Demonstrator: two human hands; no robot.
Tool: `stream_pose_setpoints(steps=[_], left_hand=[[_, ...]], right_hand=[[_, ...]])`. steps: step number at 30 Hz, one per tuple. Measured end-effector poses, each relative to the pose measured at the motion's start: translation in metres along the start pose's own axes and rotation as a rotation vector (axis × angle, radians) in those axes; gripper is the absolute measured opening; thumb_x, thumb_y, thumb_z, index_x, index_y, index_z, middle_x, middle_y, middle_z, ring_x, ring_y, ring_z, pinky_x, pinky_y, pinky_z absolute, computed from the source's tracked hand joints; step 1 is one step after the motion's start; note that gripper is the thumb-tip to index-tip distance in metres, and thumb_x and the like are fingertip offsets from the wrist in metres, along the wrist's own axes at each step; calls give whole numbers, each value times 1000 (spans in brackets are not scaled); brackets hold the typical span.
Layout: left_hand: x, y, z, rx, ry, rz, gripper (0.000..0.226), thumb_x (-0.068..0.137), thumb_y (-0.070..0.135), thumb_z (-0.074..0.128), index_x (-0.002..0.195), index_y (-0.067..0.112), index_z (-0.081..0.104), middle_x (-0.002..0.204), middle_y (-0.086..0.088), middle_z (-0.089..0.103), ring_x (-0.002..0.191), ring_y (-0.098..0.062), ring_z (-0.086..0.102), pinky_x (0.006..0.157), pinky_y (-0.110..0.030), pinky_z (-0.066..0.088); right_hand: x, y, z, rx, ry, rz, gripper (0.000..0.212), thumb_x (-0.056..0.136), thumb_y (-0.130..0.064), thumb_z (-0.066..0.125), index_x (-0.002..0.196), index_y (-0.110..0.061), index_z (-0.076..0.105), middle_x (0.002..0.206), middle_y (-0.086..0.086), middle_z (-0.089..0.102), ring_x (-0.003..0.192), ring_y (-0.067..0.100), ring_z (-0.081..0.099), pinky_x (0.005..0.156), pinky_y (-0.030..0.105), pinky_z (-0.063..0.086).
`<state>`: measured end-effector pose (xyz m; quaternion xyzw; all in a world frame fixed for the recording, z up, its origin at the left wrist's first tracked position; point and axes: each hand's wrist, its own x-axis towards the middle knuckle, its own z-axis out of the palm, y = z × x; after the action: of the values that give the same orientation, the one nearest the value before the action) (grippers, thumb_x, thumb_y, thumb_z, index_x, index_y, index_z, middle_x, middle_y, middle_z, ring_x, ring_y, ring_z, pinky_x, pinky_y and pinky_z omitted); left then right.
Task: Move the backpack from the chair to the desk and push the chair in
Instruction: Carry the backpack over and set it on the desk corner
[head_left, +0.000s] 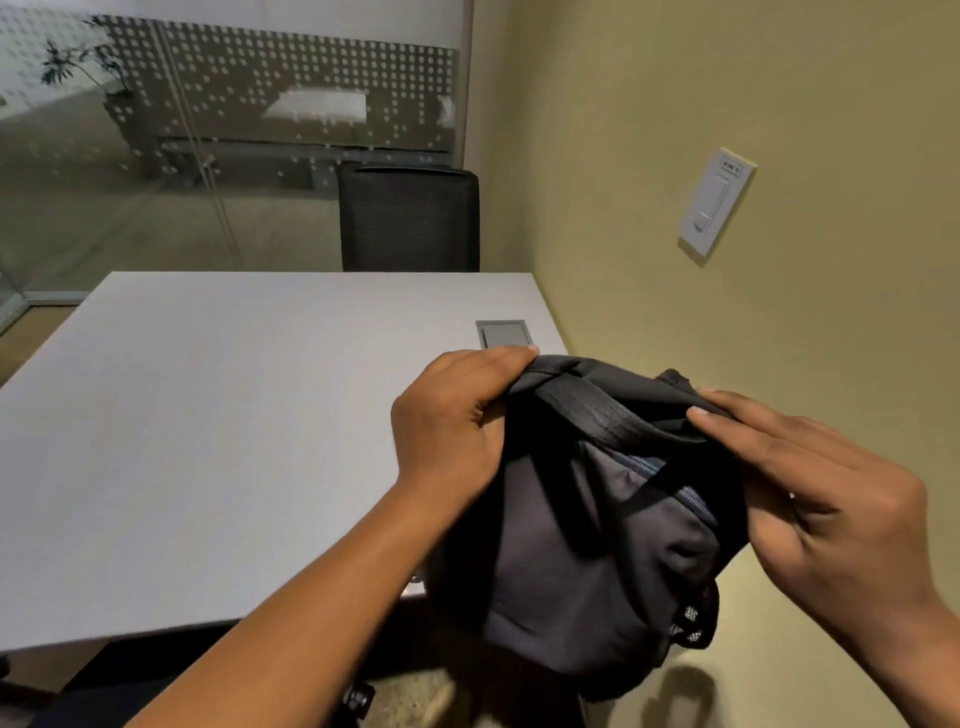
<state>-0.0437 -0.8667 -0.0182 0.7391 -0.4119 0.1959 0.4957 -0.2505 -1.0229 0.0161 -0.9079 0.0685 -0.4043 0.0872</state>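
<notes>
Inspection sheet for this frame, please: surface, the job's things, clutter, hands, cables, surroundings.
Surface: pale desk, bare apart from a closed grey hatch set into it.
Job's things: dark backpack held up at the desk's near right corner, not clearly resting on the top.
Clutter: nothing seen.
Hands: left hand and right hand both grip the backpack's top.
Cables: nothing seen.
Surroundings: black mesh chair at the far side, wall switch, glass partition.

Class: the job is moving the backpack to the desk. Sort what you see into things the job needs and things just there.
Needed: backpack, desk, left hand, right hand.
Just there: far chair, wall switch, desk hatch, plant.
</notes>
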Motion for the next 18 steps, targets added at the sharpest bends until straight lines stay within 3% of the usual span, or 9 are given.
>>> stream_pose_setpoints(steps=[7, 12, 18], left_hand=[[101, -42, 75, -92, -106, 83, 50, 73, 0, 66, 113, 30, 71, 111, 15, 72, 104, -11, 63, 86, -30, 51], [144, -54, 136, -134, -154, 158, 50, 72, -4, 64, 111, 26, 71, 110, 10, 73, 102, -13, 60, 85, -20, 43], [151, -62, 202, -145, -267, 137, 47, 74, -7, 62, 117, 14, 69, 120, -3, 69, 116, -28, 58, 99, -42, 45]], right_hand=[[55, 60, 25, -80, 49, 58, 43, 82, 1, 53, 117, -20, 66, 126, -4, 63, 110, 5, 62, 97, 23, 47], [62, 99, 45, -174, 73, 169, 46, 80, 2, 55, 118, -20, 67, 126, -2, 65, 114, 5, 61, 102, 21, 44], [65, 138, 59, -242, -33, 374, 60, 70, 18, 64, 118, -17, 69, 127, -2, 62, 113, 17, 64, 105, 22, 42]])
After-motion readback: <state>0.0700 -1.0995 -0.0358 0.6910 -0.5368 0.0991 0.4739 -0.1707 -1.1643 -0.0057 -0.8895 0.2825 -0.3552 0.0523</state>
